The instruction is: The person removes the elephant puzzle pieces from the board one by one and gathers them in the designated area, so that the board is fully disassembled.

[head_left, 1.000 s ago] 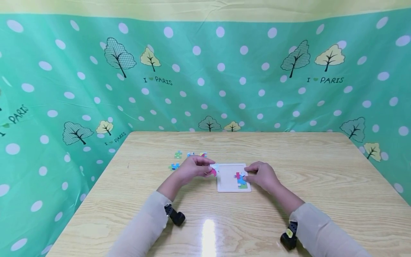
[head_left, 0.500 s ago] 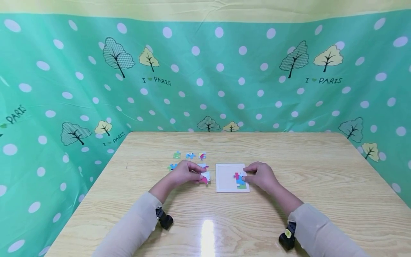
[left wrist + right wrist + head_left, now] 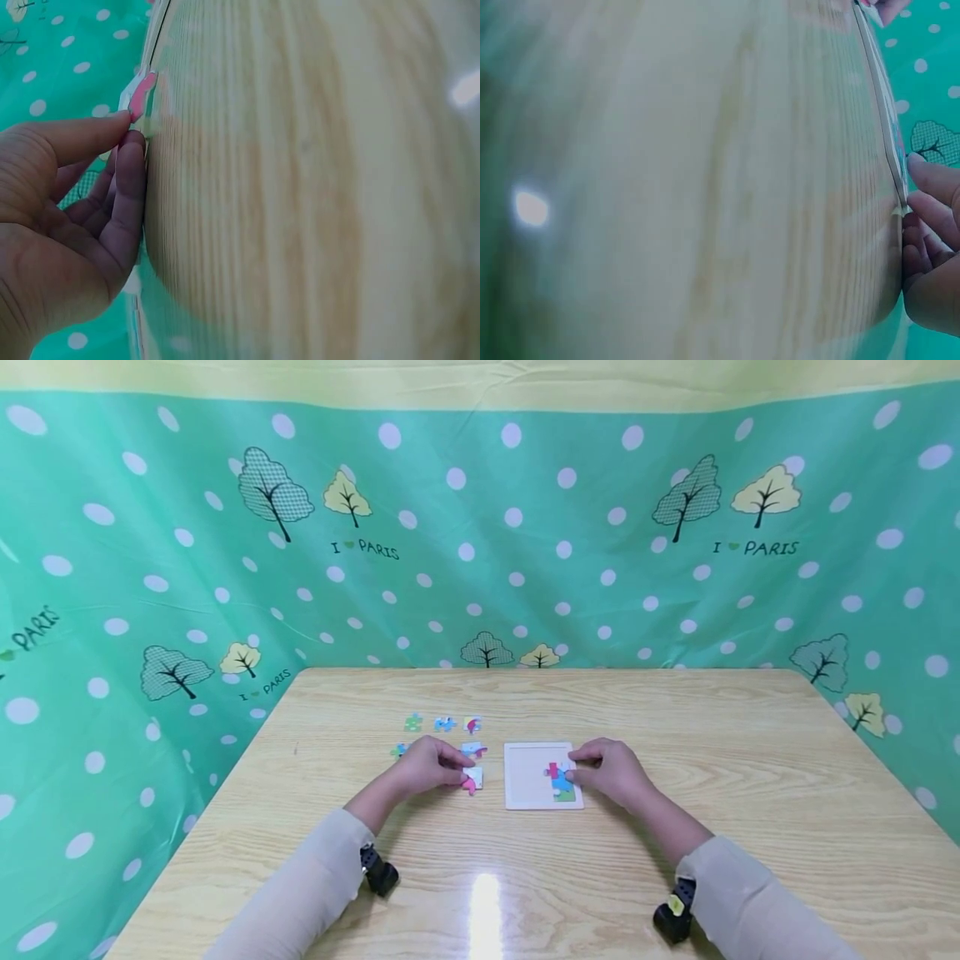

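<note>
My left hand [image 3: 429, 766] pinches a white and pink jigsaw piece [image 3: 472, 781] between thumb and fingers, low over the table left of the puzzle tray. In the left wrist view the thumb lies along the pink part of the jigsaw piece [image 3: 141, 97]. At the right side of the white puzzle tray [image 3: 525, 803], my right hand [image 3: 617, 772] grips the edge, its thumb near the joined pieces. Those joined pieces [image 3: 562, 783], red, blue and green, lie along the tray's right side. The right wrist view has the right hand [image 3: 934, 232] at the tray's edge.
Loose jigsaw pieces lie left of the tray: a green one [image 3: 413, 722], a blue one [image 3: 445, 724], a yellow and red one [image 3: 472, 725] and a blue and pink one [image 3: 472, 749]. Another blue-green piece [image 3: 400, 749] is partly behind the left hand. A polka-dot cloth [image 3: 517, 568] hangs behind the table.
The left hand has moved left with the white and pink jigsaw piece, from the tray's left edge down to the loose pieces. The right hand has stayed at the tray.
</note>
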`<action>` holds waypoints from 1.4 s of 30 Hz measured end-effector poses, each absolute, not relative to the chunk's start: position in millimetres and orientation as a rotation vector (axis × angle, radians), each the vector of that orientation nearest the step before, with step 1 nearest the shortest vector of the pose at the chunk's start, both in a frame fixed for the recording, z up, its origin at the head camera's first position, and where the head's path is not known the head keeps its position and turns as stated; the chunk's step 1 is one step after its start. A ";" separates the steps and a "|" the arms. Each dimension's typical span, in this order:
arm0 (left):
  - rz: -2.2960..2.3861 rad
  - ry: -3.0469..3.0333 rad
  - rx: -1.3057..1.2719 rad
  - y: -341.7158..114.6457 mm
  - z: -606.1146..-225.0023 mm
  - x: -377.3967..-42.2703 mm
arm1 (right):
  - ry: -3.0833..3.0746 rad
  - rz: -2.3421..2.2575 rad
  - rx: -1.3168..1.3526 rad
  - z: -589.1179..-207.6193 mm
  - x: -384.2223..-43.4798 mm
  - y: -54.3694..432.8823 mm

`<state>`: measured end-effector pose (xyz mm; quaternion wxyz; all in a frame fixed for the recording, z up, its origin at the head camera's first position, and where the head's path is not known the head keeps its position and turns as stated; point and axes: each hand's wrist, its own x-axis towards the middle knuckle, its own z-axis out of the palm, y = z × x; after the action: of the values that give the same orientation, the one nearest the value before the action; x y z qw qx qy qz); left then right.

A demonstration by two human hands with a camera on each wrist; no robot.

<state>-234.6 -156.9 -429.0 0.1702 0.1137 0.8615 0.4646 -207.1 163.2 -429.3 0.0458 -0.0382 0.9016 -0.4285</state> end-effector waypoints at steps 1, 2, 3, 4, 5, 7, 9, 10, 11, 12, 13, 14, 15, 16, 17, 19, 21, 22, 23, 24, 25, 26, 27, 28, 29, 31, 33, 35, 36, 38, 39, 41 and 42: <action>1.308 2.455 0.326 -157.1 -428.6 -234.4 | 2.745 -1.309 -0.123 -429.4 -207.1 163.8; 1.293 2.464 0.334 -157.3 -428.0 -234.0 | 2.737 -1.307 -0.123 -429.5 -207.1 164.5; 1.278 2.474 0.340 -157.3 -427.4 -233.6 | 2.730 -1.305 -0.124 -429.6 -207.0 165.3; 1.265 2.480 0.343 -157.3 -426.9 -233.0 | 2.724 -1.300 -0.128 -429.7 -207.0 166.3; 1.255 2.488 0.348 -157.1 -426.2 -232.4 | 2.720 -1.293 -0.137 -430.0 -207.1 167.4; 1.238 2.502 0.360 -156.4 -425.4 -231.2 | 2.712 -1.278 -0.158 -430.4 -207.2 170.0; 1.225 2.517 0.365 -155.7 -424.6 -229.8 | 2.704 -1.272 -0.182 -430.6 -207.2 172.5; 1.220 2.522 0.366 -155.2 -424.4 -229.3 | 2.699 -1.271 -0.196 -430.7 -207.1 173.6; 1.215 2.529 0.369 -154.8 -424.3 -228.7 | 2.692 -1.271 -0.208 -430.8 -206.8 174.6; 1.212 2.534 0.368 -154.6 -424.1 -228.2 | 2.684 -1.271 -0.220 -430.8 -206.5 175.6; 1.210 2.538 0.366 -154.4 -424.0 -227.6 | 2.673 -1.278 -0.225 -430.7 -205.9 175.9; 1.208 2.542 0.366 -154.2 -423.8 -227.0 | 2.666 -1.282 -0.234 -430.8 -205.2 176.2; 1.211 2.542 0.366 -153.9 -423.6 -226.6 | 2.662 -1.281 -0.236 -431.2 -204.6 176.4; 1.216 2.540 0.368 -153.5 -423.4 -226.2 | 2.659 -1.280 -0.245 -431.4 -203.9 176.5; 1.222 2.537 0.371 -153.0 -423.1 -225.9 | 2.658 -1.279 -0.251 -431.8 -203.2 176.6; 1.238 2.527 0.385 -151.7 -421.8 -225.3 | 2.668 -1.275 -0.268 -432.8 -202.0 176.3; 1.255 2.516 0.402 -149.4 -420.0 -225.3 | 2.679 -1.270 -0.285 -434.1 -201.0 175.8; 1.264 2.513 0.422 -147.9 -418.7 -225.3 | 2.684 -1.272 -0.301 -434.7 -200.5 175.8; 1.279 2.506 0.437 -145.9 -417.3 -225.5 | 2.687 -1.275 -0.310 -435.4 -200.4 175.7; 1.292 2.502 0.455 -143.6 -415.5 -225.7 | 2.691 -1.275 -0.321 -436.1 -200.3 175.6; 1.306 2.494 0.469 -140.9 -413.5 -225.9 | 2.691 -1.280 -0.328 -436.8 -200.2 175.4; 1.317 2.489 0.484 -138.0 -411.3 -226.1 | 2.694 -1.280 -0.338 -437.4 -200.4 175.5; 1.329 2.483 0.502 -134.6 -409.1 -226.4 | 2.697 -1.282 -0.349 -438.0 -200.6 175.5; 1.340 2.475 0.514 -131.1 -407.2 -226.8 | 2.701 -1.281 -0.358 -438.6 -201.0 175.7; 1.347 2.463 0.515 -127.2 -405.0 -227.2 | 2.705 -1.280 -0.365 -439.1 -201.3 175.8; 1.345 2.447 0.513 -119.5 -401.4 -228.1 | 2.716 -1.270 -0.377 -439.9 -202.1 175.8; 1.340 2.433 0.517 -111.5 -399.0 -229.2 | 2.725 -1.260 -0.387 -440.3 -202.5 175.5; 1.338 2.413 0.519 -103.4 -396.8 -230.0 | 2.733 -1.247 -0.390 -440.5 -202.8 175.2; 1.344 2.399 0.525 -99.4 -396.1 -230.5 | 2.736 -1.241 -0.390 -440.4 -202.8 174.9; 1.355 2.369 0.533 -91.5 -395.0 -231.4 | 2.741 -1.230 -0.390 -440.2 -202.7 174.3; 1.356 2.355 0.527 -87.8 -394.6 -232.0 | 2.744 -1.223 -0.385 -440.1 -202.9 174.2; 1.358 2.330 0.513 -80.9 -394.5 -233.6 | 2.751 -1.208 -0.382 -439.9 -203.1 174.2; 1.352 2.327 0.503 -77.7 -394.5 -234.4 | 2.754 -1.201 -0.381 -439.8 -203.0 174.3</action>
<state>-234.4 -77.7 -394.5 0.2004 0.1801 0.8327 0.4837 -203.0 174.3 -439.8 0.0566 -0.1255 0.9079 -0.3959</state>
